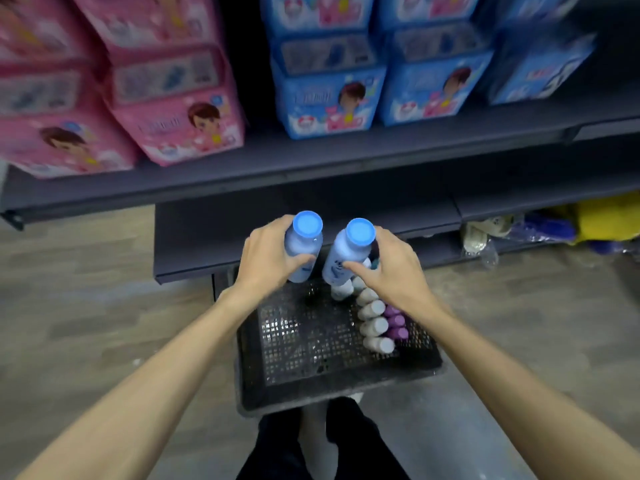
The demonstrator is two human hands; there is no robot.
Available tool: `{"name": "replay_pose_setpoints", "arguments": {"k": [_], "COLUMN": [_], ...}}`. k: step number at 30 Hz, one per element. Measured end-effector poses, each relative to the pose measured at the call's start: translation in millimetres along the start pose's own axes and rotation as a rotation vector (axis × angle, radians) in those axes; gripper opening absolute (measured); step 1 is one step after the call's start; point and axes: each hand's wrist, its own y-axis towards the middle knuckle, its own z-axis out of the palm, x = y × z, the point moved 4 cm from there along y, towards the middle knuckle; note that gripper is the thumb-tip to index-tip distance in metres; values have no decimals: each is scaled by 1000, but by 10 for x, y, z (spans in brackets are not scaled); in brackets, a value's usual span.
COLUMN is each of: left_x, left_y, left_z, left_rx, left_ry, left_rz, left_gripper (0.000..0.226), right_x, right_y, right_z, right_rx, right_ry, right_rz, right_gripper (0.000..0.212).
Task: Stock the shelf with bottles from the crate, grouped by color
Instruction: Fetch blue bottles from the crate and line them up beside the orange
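My left hand [266, 258] grips a pale blue bottle with a blue cap [304, 244], held upright above the far end of the black mesh crate [298, 386]. My right hand [391, 268] grips a second blue-capped bottle [346, 254], tilted slightly left, beside the first. Inside the crate, along its right side, lie several white bottles [372, 323] in a row, with purple bottles [396, 322] next to them. The dark lower shelf [207, 237] lies just beyond both hands.
The upper shelf [311, 161] carries pink packs [166, 109] on the left and blue packs [381, 84] on the right. Plastic-wrapped yellow and blue goods [571, 226] sit low at the right. Wood-pattern floor surrounds the crate; my dark trouser legs [311, 445] stand behind it.
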Motion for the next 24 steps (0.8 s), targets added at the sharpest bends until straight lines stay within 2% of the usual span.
{"name": "replay_pose_setpoints", "arguments": {"k": [8, 14, 19, 24], "left_x": [-1008, -1730, -2404, -2988], "left_y": [193, 140, -47, -151], "left_z": [-1333, -2298, -3137, -3987], "left_rx": [-97, -222, -309, -423], "left_ry": [29, -23, -23, 42], "left_rz": [180, 305, 380, 441], "left_gripper": [56, 57, 46, 38], "right_x": [1045, 1916, 2633, 3416], "right_y": [175, 240, 233, 210], "right_z": [-1186, -2119, -2819, -3543], "right_rx": [-108, -214, -303, -407], "right_ry": [-8, 105, 217, 156], "right_rz": [-283, -455, -565, -724], "right_gripper": [55, 56, 51, 42]}}
